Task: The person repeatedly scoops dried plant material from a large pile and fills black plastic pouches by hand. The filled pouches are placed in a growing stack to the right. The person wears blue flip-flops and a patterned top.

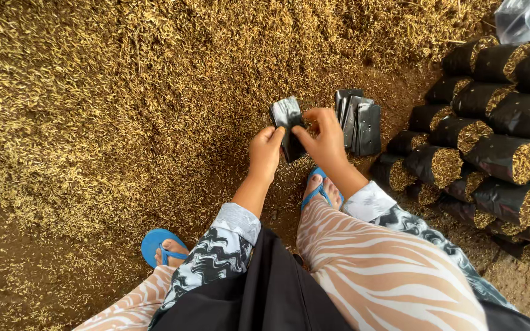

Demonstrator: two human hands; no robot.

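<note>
Left hand (265, 153) and right hand (325, 140) are both pinching one flat black bag (288, 125) at frame centre, long axis upright; spare bags (358, 122) are lying just right, nearer the right hand.

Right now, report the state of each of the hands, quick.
Left hand: closed on the small black plastic bag, gripping its lower edge.
Right hand: closed on the same bag, fingers pinching its top.
</note>
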